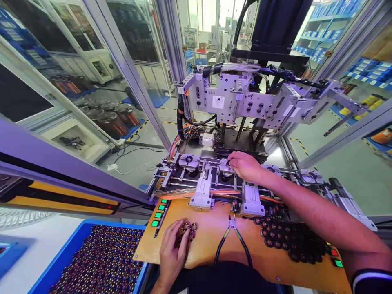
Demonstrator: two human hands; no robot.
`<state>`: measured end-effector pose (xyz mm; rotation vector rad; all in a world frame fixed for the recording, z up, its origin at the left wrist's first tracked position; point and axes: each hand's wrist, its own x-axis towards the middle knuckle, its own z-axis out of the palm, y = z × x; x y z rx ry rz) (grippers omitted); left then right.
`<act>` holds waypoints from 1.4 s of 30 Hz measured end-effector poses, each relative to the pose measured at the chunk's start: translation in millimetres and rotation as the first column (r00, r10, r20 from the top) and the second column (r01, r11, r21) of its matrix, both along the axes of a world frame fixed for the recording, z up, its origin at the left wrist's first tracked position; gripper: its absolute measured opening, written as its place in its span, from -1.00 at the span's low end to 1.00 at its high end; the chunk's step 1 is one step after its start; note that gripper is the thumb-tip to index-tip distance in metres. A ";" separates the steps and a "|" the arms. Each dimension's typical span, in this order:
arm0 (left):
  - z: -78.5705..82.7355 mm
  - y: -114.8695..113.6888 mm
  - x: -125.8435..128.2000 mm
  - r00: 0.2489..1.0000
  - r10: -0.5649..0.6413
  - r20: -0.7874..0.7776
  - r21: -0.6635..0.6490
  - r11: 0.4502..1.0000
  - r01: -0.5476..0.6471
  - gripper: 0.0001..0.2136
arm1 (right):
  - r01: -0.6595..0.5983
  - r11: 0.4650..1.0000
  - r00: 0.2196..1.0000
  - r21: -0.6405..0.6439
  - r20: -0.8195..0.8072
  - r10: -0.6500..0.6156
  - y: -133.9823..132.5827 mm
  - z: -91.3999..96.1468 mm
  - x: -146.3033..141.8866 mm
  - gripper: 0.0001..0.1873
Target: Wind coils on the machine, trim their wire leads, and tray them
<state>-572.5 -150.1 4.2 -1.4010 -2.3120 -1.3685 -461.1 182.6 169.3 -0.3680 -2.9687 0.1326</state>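
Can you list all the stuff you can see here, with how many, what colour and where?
Small round copper-wound coil rings: a few, copper and dark, under the left fingertips on the board.
Loose dark coil rings: too many to count, right side of the board.
Blue plastic bin of coil rings: one, bottom left.
Orange-brown wooden work board: one, in front of the machine.
Black-handled cutting pliers: one, mid-board.
Green lit buttons: three, board's left edge.
Round metal fixture nests: about four, silver, in a row on the machine.
Grey metal machine head: one, above the nests.
Left hand: on the small coil rings.
Right hand: on the second nest.
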 end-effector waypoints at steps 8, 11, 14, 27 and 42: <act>6.4 0.5 0.9 1.000 0.024 0.005 0.003 1.000 -0.024 -0.77 | 0.031 0.998 0.999 0.054 0.023 -0.032 -11.9 5.3 14.3 -0.74; 7.3 2.3 1.6 0.999 0.041 0.002 0.008 0.999 -0.041 -0.78 | -0.004 0.998 1.000 0.056 0.008 0.004 -14.3 -2.2 26.8 -0.55; 7.8 3.4 3.7 0.999 0.046 -0.023 0.016 0.999 -0.045 -0.80 | -0.035 0.998 0.999 0.053 -0.035 0.037 -13.7 -8.0 32.9 -0.48; 154.7 94.8 -18.9 0.812 -0.422 -0.404 -0.230 0.906 0.356 -0.68 | -0.017 0.998 0.854 0.059 -0.518 0.045 -123.6 15.8 135.0 -0.36; 153.0 198.7 6.9 0.776 -0.540 -0.327 -0.551 0.776 0.307 -0.59 | 0.437 0.885 0.769 -0.163 -0.443 -0.461 -206.7 -104.7 253.5 -0.68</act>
